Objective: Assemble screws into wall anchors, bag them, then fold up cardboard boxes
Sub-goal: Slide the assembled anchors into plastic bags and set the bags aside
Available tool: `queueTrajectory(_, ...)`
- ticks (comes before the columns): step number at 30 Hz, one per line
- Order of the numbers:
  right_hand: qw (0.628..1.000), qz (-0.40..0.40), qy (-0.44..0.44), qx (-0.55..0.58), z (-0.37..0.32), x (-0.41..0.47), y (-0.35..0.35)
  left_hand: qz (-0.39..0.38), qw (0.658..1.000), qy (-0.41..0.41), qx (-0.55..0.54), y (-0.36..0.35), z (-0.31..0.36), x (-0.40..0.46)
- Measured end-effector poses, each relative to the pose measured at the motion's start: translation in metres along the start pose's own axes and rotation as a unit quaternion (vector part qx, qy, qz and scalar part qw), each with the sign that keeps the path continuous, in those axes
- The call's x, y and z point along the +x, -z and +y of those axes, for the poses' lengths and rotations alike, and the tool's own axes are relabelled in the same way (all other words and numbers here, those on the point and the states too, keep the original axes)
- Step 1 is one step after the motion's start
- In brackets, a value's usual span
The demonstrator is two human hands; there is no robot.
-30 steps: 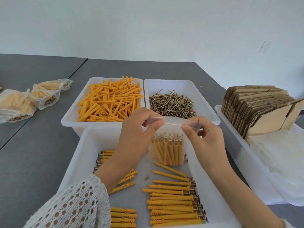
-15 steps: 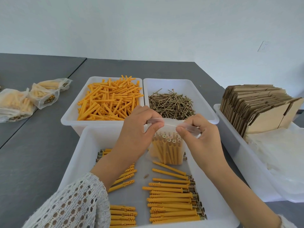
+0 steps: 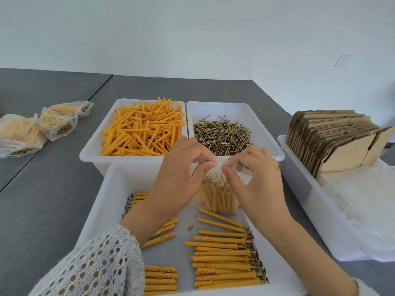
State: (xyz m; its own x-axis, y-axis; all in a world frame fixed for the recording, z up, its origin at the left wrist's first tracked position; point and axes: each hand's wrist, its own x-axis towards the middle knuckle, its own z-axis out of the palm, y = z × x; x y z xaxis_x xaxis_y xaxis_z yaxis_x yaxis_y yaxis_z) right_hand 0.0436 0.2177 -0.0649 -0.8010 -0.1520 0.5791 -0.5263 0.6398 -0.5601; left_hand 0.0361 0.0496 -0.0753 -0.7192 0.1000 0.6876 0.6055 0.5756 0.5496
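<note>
The right hand [image 3: 254, 178] has slid along the bag's top toward the left hand [image 3: 181, 167]; both grips now pinch the seal of the clear bag [image 3: 218, 195], which stands in the near tray [image 3: 111, 189] holding upright anchors. This looks like sealing; next, press the strip shut fully.

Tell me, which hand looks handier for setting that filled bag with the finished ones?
Probably the left hand. Both hands pinch the bag at its top, but the finished bags lie on the table to the person's left. The right hand would have to cross over.
</note>
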Motion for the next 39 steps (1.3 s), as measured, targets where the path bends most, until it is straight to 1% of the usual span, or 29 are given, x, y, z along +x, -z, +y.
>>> queueTrajectory(3, 1.000, -0.001, 0.003, 0.003, 0.000, 0.000, 0.001, -0.010, 1.000, -0.010, 0.001, 0.001, 0.000, 0.000)
queueTrajectory(7, 1.000, -0.006, 0.021, -0.019, -0.002, -0.002, 0.001, -0.047, 0.998, -0.025, 0.017, -0.001, 0.002, -0.001)
queueTrajectory(12, 0.997, -0.003, 0.041, -0.065, 0.000, -0.003, -0.001, -0.041, 0.999, -0.028, 0.002, 0.001, 0.005, 0.000)
queueTrajectory(14, 0.994, 0.008, 0.062, -0.093, 0.001, -0.004, -0.003, -0.044, 0.999, -0.028, -0.002, 0.002, 0.005, 0.000)
queueTrajectory(19, 0.985, 0.029, 0.101, -0.135, 0.003, -0.004, -0.004, -0.049, 0.998, 0.005, -0.041, 0.004, 0.006, 0.001)
queueTrajectory(27, 0.986, 0.035, 0.083, -0.139, 0.005, -0.002, 0.000, -0.043, 0.996, 0.055, -0.056, 0.015, -0.001, 0.005)
queueTrajectory(30, 0.979, 0.035, 0.106, -0.169, 0.003, -0.001, 0.000, -0.044, 0.997, 0.046, -0.053, 0.014, -0.001, 0.005)
queueTrajectory(34, 0.967, 0.013, 0.148, -0.205, -0.003, 0.001, -0.004, -0.054, 0.996, 0.026, -0.064, 0.012, 0.003, 0.002)
queueTrajectory(39, 0.963, -0.003, 0.147, -0.226, 0.000, 0.006, 0.009, -0.062, 0.997, -0.009, -0.047, 0.012, 0.003, 0.004)
